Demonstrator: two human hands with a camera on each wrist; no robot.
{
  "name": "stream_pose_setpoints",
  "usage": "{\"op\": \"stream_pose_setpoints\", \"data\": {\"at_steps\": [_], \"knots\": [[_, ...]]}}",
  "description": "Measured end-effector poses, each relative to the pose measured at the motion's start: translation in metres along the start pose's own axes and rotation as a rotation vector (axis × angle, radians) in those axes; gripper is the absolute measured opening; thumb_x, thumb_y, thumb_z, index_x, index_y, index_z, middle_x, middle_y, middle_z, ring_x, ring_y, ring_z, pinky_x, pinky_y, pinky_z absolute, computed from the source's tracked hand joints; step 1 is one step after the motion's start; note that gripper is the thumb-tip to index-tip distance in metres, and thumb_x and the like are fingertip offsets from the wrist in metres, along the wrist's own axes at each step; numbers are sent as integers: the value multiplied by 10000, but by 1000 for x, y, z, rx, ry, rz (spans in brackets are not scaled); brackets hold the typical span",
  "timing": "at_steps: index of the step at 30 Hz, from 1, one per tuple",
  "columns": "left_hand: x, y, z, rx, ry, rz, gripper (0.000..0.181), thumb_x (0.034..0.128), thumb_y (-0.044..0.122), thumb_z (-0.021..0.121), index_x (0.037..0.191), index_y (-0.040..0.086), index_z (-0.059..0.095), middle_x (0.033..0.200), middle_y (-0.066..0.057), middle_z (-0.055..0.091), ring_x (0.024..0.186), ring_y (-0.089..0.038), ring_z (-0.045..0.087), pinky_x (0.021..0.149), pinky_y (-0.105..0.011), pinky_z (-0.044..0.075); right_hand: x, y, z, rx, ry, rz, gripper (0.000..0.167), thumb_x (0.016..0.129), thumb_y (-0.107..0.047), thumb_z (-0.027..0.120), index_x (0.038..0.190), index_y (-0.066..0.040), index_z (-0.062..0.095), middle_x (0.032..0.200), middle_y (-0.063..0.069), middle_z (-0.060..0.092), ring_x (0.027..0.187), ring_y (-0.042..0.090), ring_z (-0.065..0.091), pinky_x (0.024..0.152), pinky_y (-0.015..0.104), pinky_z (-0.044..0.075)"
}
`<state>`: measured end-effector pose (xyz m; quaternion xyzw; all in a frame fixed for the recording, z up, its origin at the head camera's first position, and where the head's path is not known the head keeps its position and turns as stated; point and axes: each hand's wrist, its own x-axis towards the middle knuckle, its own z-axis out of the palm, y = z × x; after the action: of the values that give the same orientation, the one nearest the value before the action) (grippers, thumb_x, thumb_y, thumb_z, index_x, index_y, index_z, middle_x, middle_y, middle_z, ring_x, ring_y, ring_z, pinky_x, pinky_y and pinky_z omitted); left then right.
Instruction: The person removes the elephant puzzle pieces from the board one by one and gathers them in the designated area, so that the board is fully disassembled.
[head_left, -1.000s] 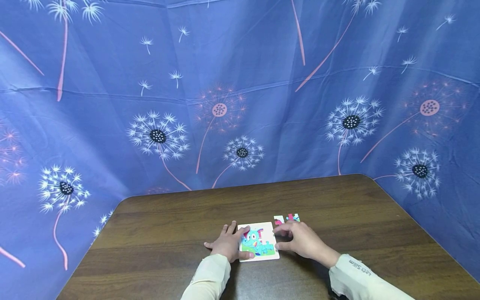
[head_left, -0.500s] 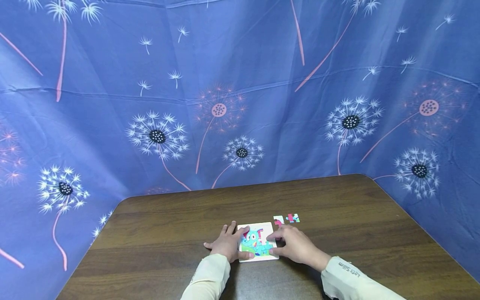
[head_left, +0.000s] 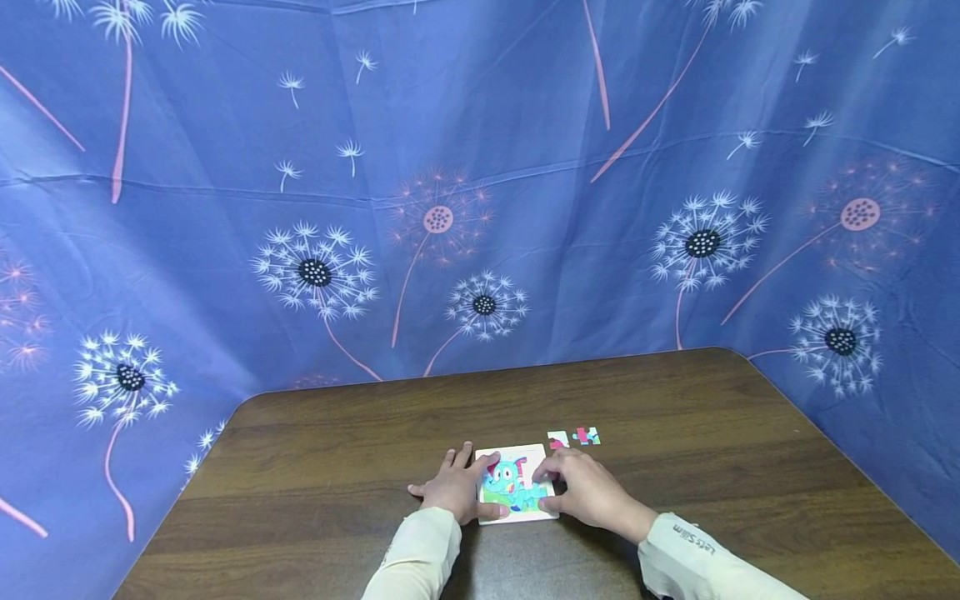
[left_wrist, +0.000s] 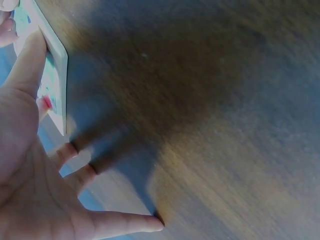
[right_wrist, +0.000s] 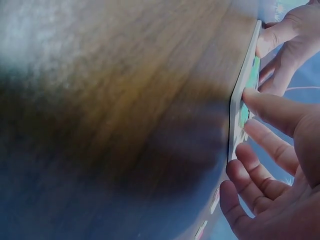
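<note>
Head view: hands (head_left: 452,490) (head_left: 592,490), left splayed, right half-bent, touch the puzzle board (head_left: 523,517).

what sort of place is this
Indoors, probably a tabletop set up for recording: a dandelion-print cloth hangs behind and beside a wooden table, which holds a small jigsaw puzzle.

so the puzzle board (head_left: 532,460) sits on the table (head_left: 375,442) right between the left hand (head_left: 453,490) and the right hand (head_left: 588,490), both reaching over its sides, with one loose piece (head_left: 559,437) just beyond the right hand's fingers, another piece (head_left: 587,436) near it farther right, and the curtain (head_left: 570,292) way behind both hands
</note>
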<state>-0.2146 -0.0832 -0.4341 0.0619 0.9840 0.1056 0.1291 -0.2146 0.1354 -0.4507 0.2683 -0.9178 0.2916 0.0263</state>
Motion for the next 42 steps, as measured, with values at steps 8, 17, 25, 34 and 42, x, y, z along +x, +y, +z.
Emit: {"op": "stream_pose_setpoints", "data": {"at_steps": [8,17,25,34,42], "knots": [[0,1,-1,7,-9,-15,810,805,549,804,1510,335,469,1622,-51,344,1497,-318,310,882,-857,354,0,-3,2,14,16,36,295,715,-127,916,935,-171,725,861,-62,583,802,130,554,669,297,462],[-1,2,-2,1,-1,-5,791,810,527,814,1499,326,481,1613,-69,356,1490,-337,317,877,-865,345,-2,-6,2,-5,46,21,347,699,-86,915,940,-181,684,850,-82,553,800,102,528,672,288,451],[1,1,-1,-3,-13,-15,800,809,528,816,1505,328,476,1618,-63,351,1496,-329,308,893,-860,341,-3,-2,1,-14,60,14,327,726,-107,909,969,-178,701,863,-74,550,801,108,528,671,291,449],[3,0,0,-18,-28,-15,807,817,532,810,1516,332,461,1630,-59,329,1506,-330,289,900,-868,323,-2,1,1,-31,44,24,296,771,-197,898,1010,-151,729,879,-68,563,798,83,511,670,301,459],[2,-1,1,-13,-15,-6,802,813,526,818,1510,344,463,1620,-67,342,1499,-334,300,883,-877,321,-1,2,3,-92,27,37,295,736,-301,919,913,-187,714,876,-89,548,828,89,517,730,363,481]]}}
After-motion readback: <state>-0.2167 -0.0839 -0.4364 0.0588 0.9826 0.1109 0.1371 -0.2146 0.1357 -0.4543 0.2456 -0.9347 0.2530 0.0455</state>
